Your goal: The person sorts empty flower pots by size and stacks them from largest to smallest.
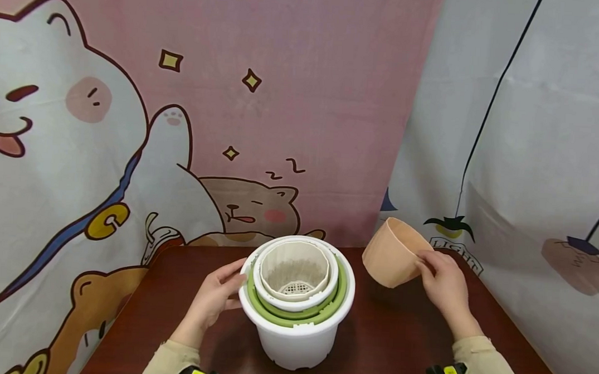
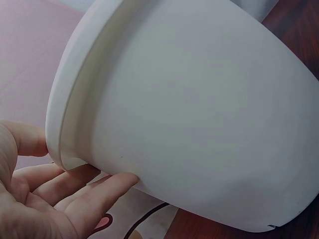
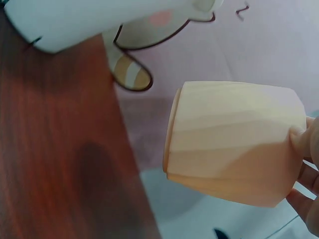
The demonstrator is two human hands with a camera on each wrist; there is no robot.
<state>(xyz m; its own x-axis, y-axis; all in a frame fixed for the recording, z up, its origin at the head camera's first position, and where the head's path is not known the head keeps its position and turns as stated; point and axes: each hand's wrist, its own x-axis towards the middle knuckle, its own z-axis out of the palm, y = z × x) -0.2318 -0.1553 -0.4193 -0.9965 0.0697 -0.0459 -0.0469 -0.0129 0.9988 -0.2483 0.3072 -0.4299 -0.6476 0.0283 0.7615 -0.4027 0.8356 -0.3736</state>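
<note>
A large white flowerpot (image 1: 297,343) stands upright on the table, with smaller pots nested inside it. Green rims (image 1: 342,284) show within it, then a white rim (image 1: 334,266), and innermost a cream pot (image 1: 296,262) with a perforated bottom. My left hand (image 1: 211,295) holds the big pot's left rim; in the left wrist view its fingers (image 2: 107,194) reach under the lip. Off to the right, my right hand (image 1: 446,282) pinches the rim of a peach flowerpot (image 1: 392,255), tilted and raised above the table. The right wrist view shows the thumb (image 3: 299,142) on its outer wall.
The dark reddish-brown table (image 1: 373,346) reaches back to a pink cartoon curtain (image 1: 322,126). A pale printed curtain (image 1: 546,164) hangs along the right side. The white pot's lower edge (image 3: 55,47) shows at the upper left of the right wrist view.
</note>
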